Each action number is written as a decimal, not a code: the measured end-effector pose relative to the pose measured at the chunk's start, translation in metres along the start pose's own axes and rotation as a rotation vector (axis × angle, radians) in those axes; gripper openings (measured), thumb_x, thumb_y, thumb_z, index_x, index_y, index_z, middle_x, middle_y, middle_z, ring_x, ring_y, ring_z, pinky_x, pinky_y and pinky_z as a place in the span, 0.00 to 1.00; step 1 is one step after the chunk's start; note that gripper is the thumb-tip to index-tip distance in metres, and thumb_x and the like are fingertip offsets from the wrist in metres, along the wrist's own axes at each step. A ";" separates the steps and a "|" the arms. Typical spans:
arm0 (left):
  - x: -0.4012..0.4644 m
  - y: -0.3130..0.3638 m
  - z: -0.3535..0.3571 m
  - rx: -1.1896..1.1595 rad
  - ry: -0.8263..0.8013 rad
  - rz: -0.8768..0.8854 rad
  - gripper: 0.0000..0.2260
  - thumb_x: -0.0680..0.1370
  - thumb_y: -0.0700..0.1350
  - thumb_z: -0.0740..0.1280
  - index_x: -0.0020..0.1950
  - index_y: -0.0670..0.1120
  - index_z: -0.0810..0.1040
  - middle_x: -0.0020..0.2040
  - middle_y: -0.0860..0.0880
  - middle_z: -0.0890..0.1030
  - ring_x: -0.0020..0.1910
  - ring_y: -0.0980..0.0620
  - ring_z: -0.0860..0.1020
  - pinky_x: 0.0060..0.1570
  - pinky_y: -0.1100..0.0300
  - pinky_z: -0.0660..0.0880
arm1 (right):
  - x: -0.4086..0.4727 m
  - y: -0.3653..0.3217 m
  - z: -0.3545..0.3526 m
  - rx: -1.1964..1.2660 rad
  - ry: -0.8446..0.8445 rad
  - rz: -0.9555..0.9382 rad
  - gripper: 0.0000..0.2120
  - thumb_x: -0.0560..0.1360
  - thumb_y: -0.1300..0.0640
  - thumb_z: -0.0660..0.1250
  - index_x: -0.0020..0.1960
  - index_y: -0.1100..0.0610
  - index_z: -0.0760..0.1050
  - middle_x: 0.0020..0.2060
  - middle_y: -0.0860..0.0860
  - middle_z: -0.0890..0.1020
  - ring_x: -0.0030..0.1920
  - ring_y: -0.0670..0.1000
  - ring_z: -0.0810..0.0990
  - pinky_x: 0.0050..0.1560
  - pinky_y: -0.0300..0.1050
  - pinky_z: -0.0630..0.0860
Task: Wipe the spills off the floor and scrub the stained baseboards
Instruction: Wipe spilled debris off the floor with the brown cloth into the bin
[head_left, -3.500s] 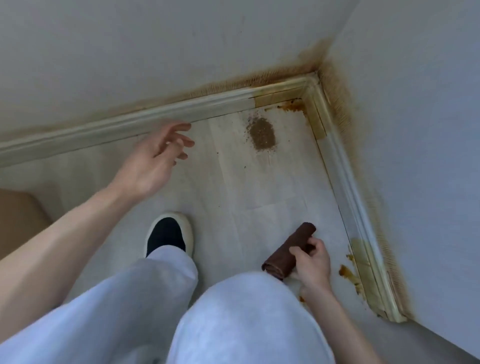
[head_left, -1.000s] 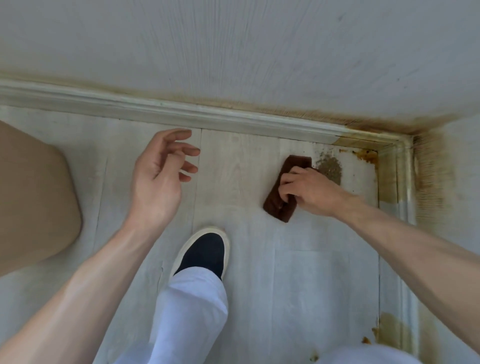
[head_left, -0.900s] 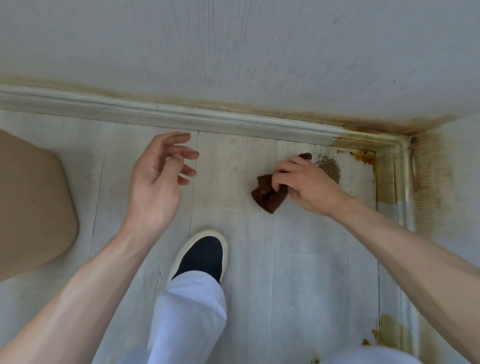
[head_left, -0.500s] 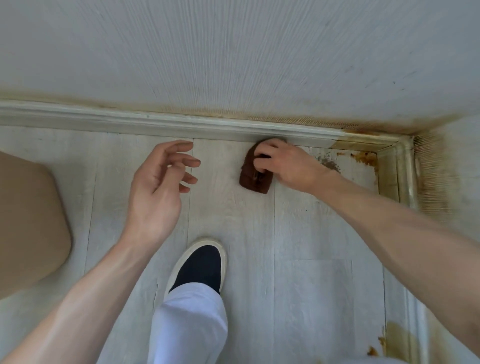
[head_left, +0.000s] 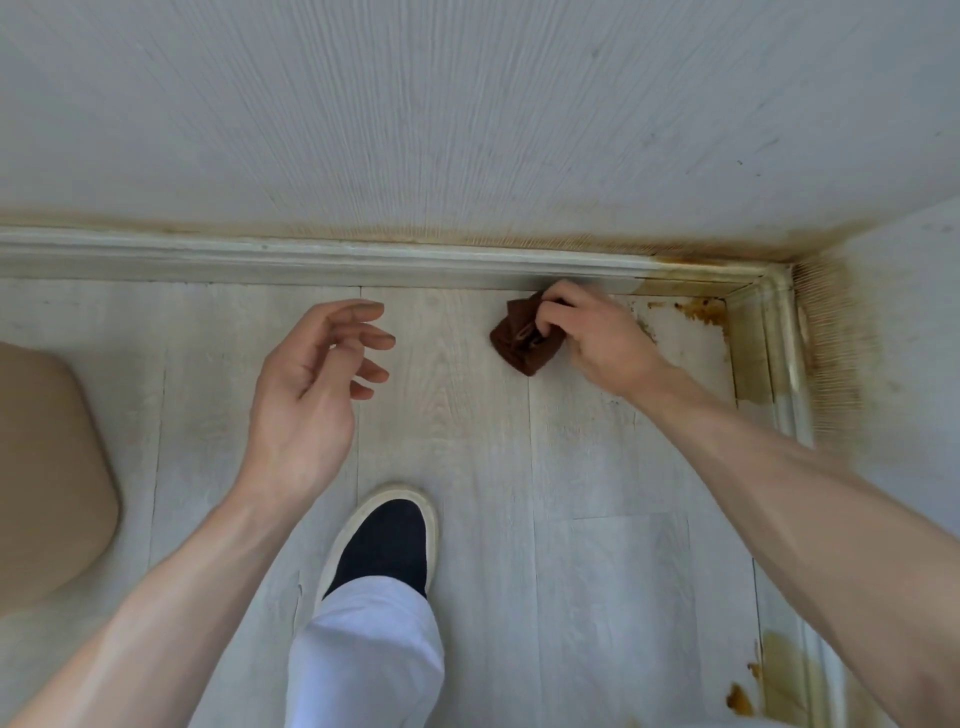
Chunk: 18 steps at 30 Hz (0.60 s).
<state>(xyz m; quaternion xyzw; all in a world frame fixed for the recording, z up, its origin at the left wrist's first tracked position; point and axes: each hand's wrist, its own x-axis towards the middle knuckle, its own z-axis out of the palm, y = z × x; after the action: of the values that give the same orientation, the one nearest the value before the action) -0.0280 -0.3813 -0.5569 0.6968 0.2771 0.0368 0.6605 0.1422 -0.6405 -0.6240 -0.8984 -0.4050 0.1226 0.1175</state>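
From the head view, the right hand (head_left: 597, 340) grips a bunched brown cloth (head_left: 522, 343) on the floor (head_left: 597, 493), touching the back baseboard (head_left: 311, 257) at 12 o'clock. The left hand (head_left: 311, 395) hovers, fingers relaxed, holding nothing. Floor-wiping looks underway; next, I'd judge, the orange spill (head_left: 704, 310) at 2 o'clock.

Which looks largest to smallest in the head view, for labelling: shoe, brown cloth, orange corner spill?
1. shoe, though nearness to the camera enlarges it.
2. cloth, partly hidden by the right hand.
3. corner spill, clearly smallest.
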 end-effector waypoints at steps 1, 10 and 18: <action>0.000 0.000 0.001 0.004 -0.010 0.003 0.18 0.81 0.35 0.57 0.59 0.53 0.81 0.50 0.51 0.85 0.43 0.50 0.82 0.45 0.56 0.77 | -0.004 -0.003 0.003 0.025 0.014 0.023 0.18 0.69 0.78 0.64 0.49 0.58 0.76 0.55 0.54 0.78 0.53 0.60 0.76 0.47 0.48 0.72; -0.008 -0.002 0.026 0.010 -0.091 -0.007 0.17 0.77 0.39 0.57 0.58 0.53 0.81 0.48 0.52 0.85 0.42 0.50 0.81 0.44 0.55 0.76 | -0.125 -0.045 -0.032 0.510 0.488 0.596 0.15 0.80 0.69 0.61 0.62 0.55 0.75 0.57 0.48 0.80 0.56 0.41 0.78 0.57 0.37 0.75; -0.025 -0.021 0.061 0.115 -0.303 -0.047 0.16 0.77 0.45 0.58 0.59 0.57 0.80 0.51 0.52 0.85 0.44 0.49 0.82 0.47 0.54 0.75 | -0.239 -0.003 0.015 0.439 0.467 1.281 0.21 0.78 0.59 0.67 0.70 0.56 0.71 0.63 0.56 0.79 0.62 0.56 0.79 0.67 0.58 0.75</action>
<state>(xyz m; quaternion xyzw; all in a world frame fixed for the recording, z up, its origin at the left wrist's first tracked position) -0.0304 -0.4472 -0.5762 0.7243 0.1920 -0.1001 0.6546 -0.0183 -0.8179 -0.6072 -0.9181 0.2720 0.0506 0.2840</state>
